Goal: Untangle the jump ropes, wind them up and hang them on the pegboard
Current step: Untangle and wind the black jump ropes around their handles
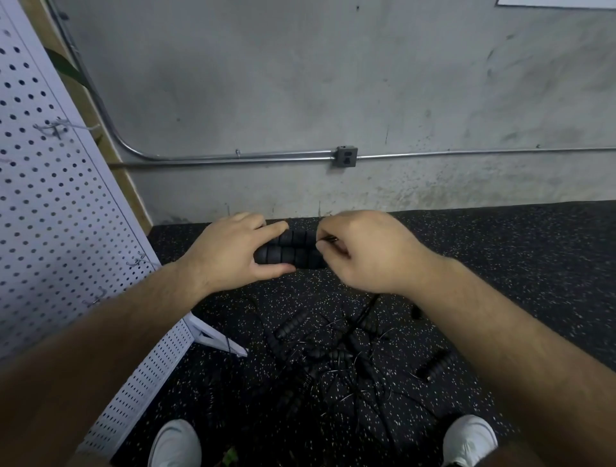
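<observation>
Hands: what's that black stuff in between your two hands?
In the head view, two ribbed black handles lie side by side between them. The left hand grips them; the right hand pinches the rope at their end.

We find no text, label, brand, number or sign that can be read anywhere in the frame. The white sheet at the upper right edge is cut off by the frame, and the strip we can see carries no legible writing.
</observation>
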